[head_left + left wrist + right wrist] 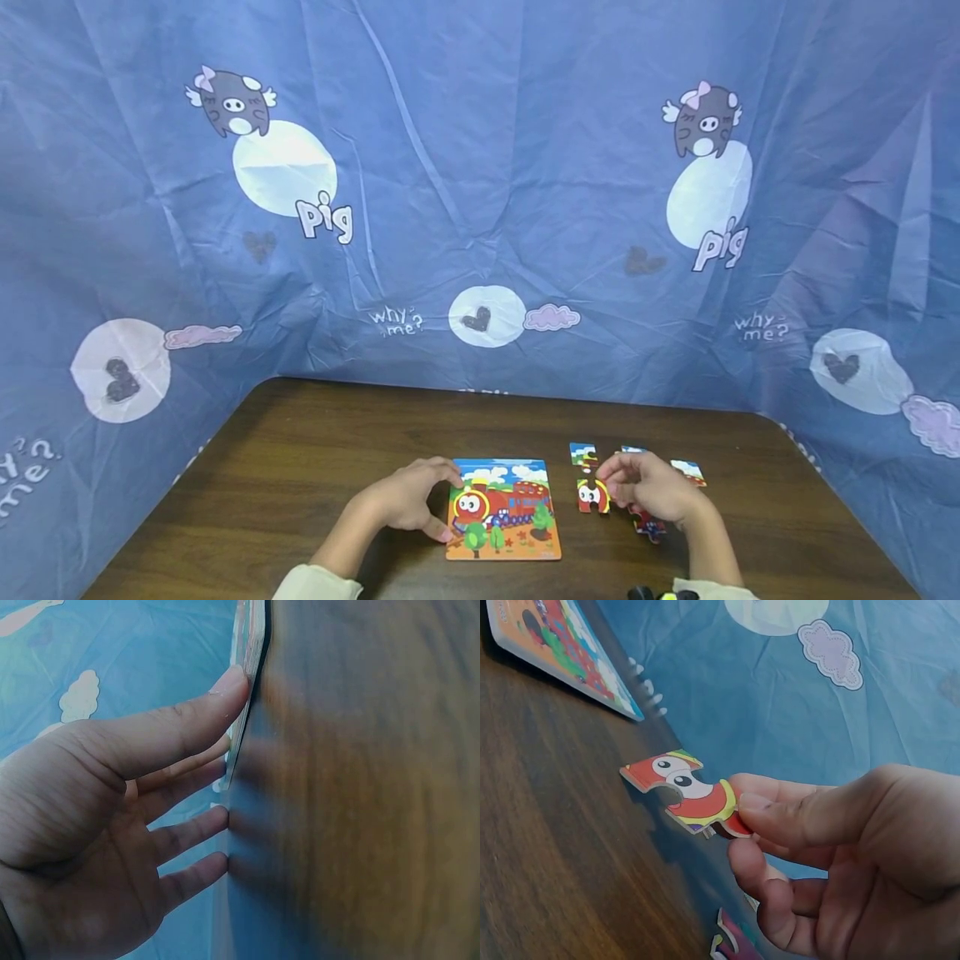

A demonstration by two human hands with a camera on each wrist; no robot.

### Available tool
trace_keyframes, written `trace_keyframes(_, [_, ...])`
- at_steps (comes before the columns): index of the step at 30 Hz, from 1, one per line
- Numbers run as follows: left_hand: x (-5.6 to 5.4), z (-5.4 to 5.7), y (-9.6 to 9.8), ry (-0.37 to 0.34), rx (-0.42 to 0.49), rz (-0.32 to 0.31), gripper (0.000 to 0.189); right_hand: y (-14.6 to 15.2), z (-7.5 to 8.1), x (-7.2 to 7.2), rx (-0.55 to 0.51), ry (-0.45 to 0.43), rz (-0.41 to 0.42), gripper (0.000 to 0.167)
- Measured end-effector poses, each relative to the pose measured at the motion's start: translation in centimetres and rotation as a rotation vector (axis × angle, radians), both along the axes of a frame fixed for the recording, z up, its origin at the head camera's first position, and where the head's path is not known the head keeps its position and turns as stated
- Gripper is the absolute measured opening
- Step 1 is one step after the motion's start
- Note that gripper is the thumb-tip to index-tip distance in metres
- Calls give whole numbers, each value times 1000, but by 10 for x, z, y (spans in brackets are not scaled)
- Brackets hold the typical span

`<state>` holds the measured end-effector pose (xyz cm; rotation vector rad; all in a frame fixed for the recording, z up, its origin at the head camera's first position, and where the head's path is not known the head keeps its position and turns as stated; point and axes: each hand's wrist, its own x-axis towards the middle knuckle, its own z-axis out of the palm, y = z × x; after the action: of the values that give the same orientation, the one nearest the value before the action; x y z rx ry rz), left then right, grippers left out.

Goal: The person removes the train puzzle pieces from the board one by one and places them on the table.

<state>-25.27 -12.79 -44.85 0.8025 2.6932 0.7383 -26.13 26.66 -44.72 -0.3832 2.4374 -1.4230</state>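
A square picture board [504,510] with a red train on it lies flat on the table. My left hand [408,497] rests at its left edge, thumb by the lower corner and fingertips by the upper one. In the left wrist view the thumb [187,727] touches the board's edge [247,682], the fingers spread out. My right hand [651,487] pinches a jigsaw piece [697,796] by one end between thumb and fingers. The piece, red and yellow with two cartoon eyes, is held above the table, its shadow below.
More jigsaw pieces lie around the right hand: a blue and green one [582,453], a white and red one [688,472] and a dark red one [648,525] partly under the hand. A blue printed cloth [480,208] rises behind the brown table [360,417].
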Motion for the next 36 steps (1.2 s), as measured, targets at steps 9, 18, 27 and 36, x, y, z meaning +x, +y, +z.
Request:
trace_keyframes(9, [-1, -2, -1, 21, -5, -9, 63, -1, -4, 0, 36, 13, 58, 28])
trace_keyframes(18, [-1, -2, -1, 31, -10, -10, 63, 1, -5, 2, 48, 31, 73, 26])
trace_keyframes(27, [0, -1, -1, 20, -20, -4, 62, -6, -2, -1, 80, 45, 104, 23])
trace_keyframes(36, [1, 1, -1, 9, -12, -1, 64, -34, 6, -4, 129, 73, 155, 28])
